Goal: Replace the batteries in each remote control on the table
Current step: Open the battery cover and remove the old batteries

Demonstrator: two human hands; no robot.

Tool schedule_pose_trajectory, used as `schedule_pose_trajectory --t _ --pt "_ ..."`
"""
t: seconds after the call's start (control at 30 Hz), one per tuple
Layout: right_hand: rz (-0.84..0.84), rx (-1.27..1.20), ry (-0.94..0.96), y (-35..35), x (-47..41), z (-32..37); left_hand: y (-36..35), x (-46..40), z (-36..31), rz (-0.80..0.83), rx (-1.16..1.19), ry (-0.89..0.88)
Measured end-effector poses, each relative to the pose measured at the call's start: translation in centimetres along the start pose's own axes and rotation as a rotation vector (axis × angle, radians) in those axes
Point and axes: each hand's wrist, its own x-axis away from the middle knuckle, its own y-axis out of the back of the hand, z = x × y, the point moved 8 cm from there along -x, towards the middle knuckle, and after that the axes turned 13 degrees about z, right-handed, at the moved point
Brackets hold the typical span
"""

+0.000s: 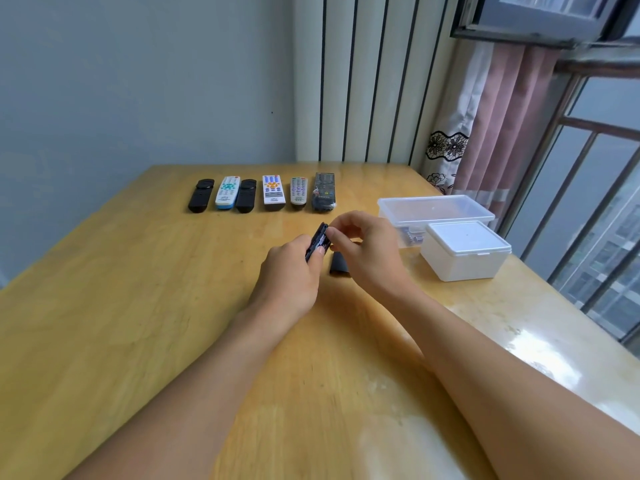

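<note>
Over the middle of the wooden table (138, 306), the left hand (291, 271) grips a slim black remote (313, 249) tilted up on its edge, back side open, with a black battery (322, 241) showing in the bay. The right hand (363, 247) pinches at the top of that battery with curled fingertips. Just beside the right hand, a black battery cover (338, 266) lies flat on the table. To the right stands a white lidded box (465, 252), contents hidden. Touching it behind is a clear lidded box (434, 209) with a few dark batteries (414, 237) visible through its wall. Farthest off, six remotes lie in a row (263, 194): black, white-and-blue, black, white, grey, and a long black one.
</note>
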Motion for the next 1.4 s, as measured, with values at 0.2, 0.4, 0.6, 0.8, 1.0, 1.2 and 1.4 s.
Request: schedule_pose_trajectory --t 0.2,0.4,0.6,0.8,1.0,1.2,1.4 --pt "0.036 -0.019 -0.006 -0.1 -0.1 -0.2 0.0 0.0 0.0 0.011 -0.027 0.008" --pt "0.088 -0.083 -0.026 -0.3 -0.4 -0.7 -0.2 -0.1 -0.1 0.046 -0.031 0.006" --pt "0.132 -0.134 -0.039 -0.7 -0.6 -1.3 -0.3 -0.4 0.2 0.052 -0.033 0.022" --pt "0.106 -0.228 -0.054 -1.4 -0.5 -1.4 -0.1 -0.6 0.9 0.03 -0.044 0.074" --pt "-0.052 -0.522 -0.207 -1.3 0.3 -2.1 -0.1 -0.4 0.6 -0.032 -0.069 0.125" --pt "-0.082 -1.026 -0.421 -3.0 1.0 -3.1 -0.3 -0.5 1.0 0.051 0.209 0.122" --pt "-0.014 -1.647 -0.669 -3.7 1.1 -4.7 -1.7 0.1 1.5 0.255 0.866 0.237"
